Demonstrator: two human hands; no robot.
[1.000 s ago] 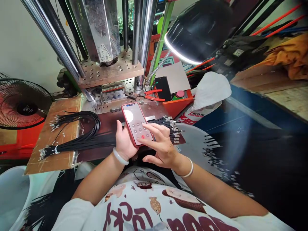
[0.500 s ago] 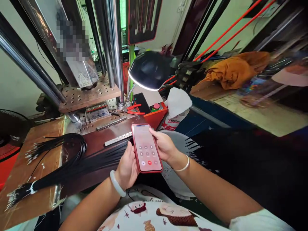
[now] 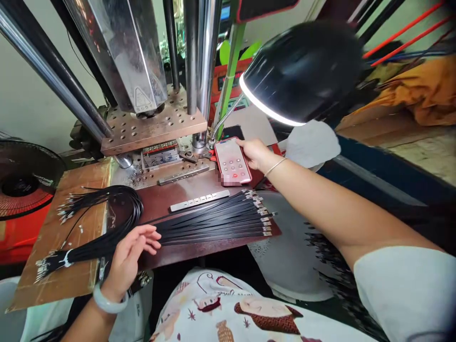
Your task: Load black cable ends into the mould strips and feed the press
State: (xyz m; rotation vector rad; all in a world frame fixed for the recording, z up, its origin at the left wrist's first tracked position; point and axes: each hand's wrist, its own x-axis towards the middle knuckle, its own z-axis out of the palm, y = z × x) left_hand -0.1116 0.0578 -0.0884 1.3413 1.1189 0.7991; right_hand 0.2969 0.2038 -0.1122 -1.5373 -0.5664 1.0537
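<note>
My right hand (image 3: 253, 153) grips the edge of a smartphone (image 3: 233, 160) in a red case, its screen lit with round call buttons. The phone is held out over the back right of the machine's bench, below the lamp. My left hand (image 3: 133, 249) holds nothing; its fingers are apart and hover at the near side of a bundle of black cables (image 3: 213, 223). The cables fan out to the right, with metal connectors on their ends. Behind them lies a metal bar with slots (image 3: 199, 201). A white tie (image 3: 66, 258) binds the bundle on the left.
A press with a drilled plate (image 3: 156, 124) and steel columns stands behind the bench. A black lamp (image 3: 302, 71) hangs low at the right. At the left are a cardboard sheet (image 3: 78, 209) and a fan (image 3: 24, 183). A grey-white tub (image 3: 285, 256) stands to the right.
Both hands held the phone before. My left hand has let go and moved left to the cables. My right hand has carried the phone forward, over the bench. The view has shifted.
</note>
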